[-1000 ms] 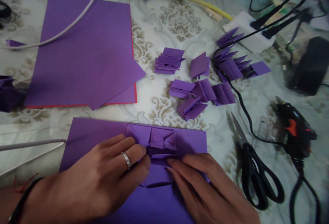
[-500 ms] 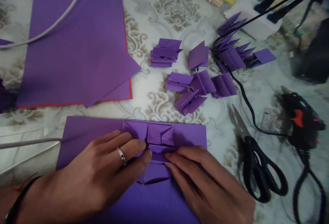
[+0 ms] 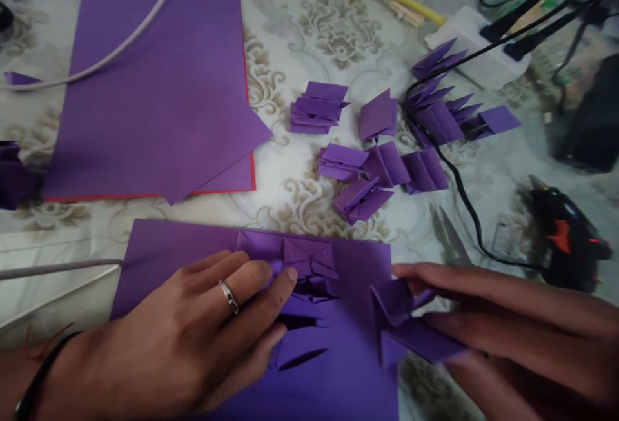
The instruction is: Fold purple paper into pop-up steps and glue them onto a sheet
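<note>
A large purple paper sheet [image 3: 358, 337] lies in front of me, with folded purple paper pieces [image 3: 309, 256] standing in rows on it. My left hand [image 3: 213, 324], wearing a ring, rests over these rows. Its curled fingertips press on a folded piece, partly hidden under them. Over the sheet's right edge, my right hand [image 3: 503, 331] pinches another folded purple paper piece [image 3: 411, 327] between thumb and fingers. This piece is partly unfolded into a zigzag and held off the rows. The right hand is slightly blurred.
More folded paper pieces [image 3: 382, 163] lie behind the sheet. A purple paper stack [image 3: 159, 98] with a red edge is at back left. Scissors [image 3: 454, 237] are partly hidden by my right hand. A glue gun [image 3: 565, 234], its black cord and a white power strip [image 3: 478, 47] are on the right.
My right hand has moved right, away from the rows, carrying a folded paper piece. A dark gap shows where it was among the rows. My left hand stays nearly in place.
</note>
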Motion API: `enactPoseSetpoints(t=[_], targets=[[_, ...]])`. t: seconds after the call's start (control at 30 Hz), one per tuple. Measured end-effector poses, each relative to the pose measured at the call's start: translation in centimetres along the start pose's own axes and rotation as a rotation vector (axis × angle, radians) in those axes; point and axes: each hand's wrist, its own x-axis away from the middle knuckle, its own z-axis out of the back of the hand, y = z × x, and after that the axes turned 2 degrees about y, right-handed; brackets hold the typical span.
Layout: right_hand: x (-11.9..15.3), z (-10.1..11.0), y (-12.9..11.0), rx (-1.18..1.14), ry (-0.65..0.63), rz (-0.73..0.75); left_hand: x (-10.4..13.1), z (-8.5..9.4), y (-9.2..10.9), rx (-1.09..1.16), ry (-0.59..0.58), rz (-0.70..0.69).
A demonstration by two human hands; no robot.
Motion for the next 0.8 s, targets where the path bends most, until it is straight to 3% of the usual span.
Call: enactPoseSetpoints(t=[0.03,0.13,0.23,0.43,0.8], targets=[[-0.6,-0.4,-0.3,0.014,-0.068,0.090,0.0,0.0,0.0,0.001,-0.002,-0.002],[-2.3,-1.9,-1.9,0.081,-0.103,0.015,0.1,-0.2,0.0,0.001,-0.013,-0.008],[-3.3,-3.1,-3.0,0.095,-0.139,0.042,0.1,-0.5,0.1,0.014,-0.019,0.001],[-3.9,-3.8,-2.7,0.098,-0.204,0.090,0.3,-1.2,0.1,0.090,0.040,0.024],[-3.4,-4.5,-2.7,0.120,-0.249,0.159,0.5,-1.2,0.0,0.090,0.024,0.012]])
